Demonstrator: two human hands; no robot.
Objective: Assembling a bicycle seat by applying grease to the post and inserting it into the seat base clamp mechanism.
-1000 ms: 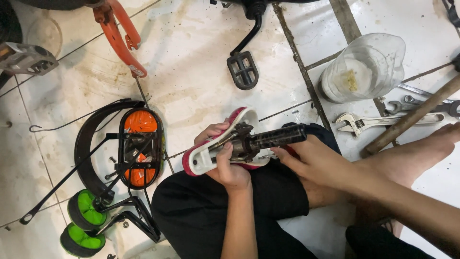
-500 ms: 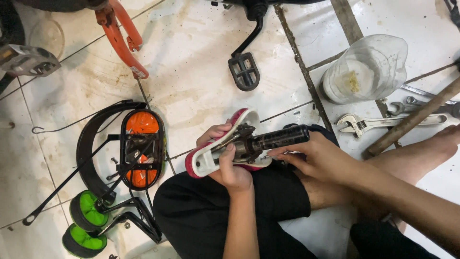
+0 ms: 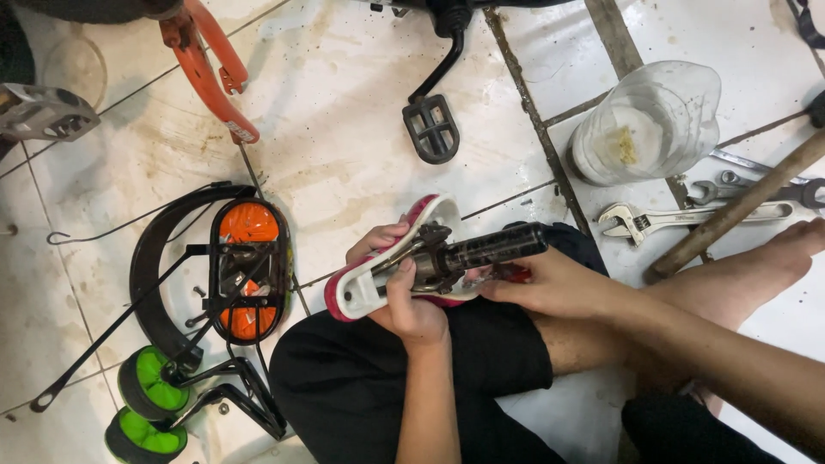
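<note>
two hands share one small bicycle saddle (image 3: 378,279), turned underside up over the lap so its rails and clamp face the camera. the left hand (image 3: 404,301) cups it from below, thumb pressed on the white base, seemingly to keep it steady, while the right hand (image 3: 550,288) is closed around something red at the clamp, just under the black seat post (image 3: 494,247) that juts out toward the right; what that red thing is cannot be told. spread within reach on the tiled floor (image 3: 344,129) are an adjustable wrench (image 3: 640,222) and a wooden handle (image 3: 730,210) lying across other spanners, just beside the bare leg. a clear plastic jar (image 3: 644,125) lies on its side behind them, with a yellowish patch inside and no label readable. to the left sit a black mudguard (image 3: 150,266) with an orange reflector (image 3: 249,223), green training wheels (image 3: 146,404), and a black pedal (image 3: 430,129) hanging on its crank.
</note>
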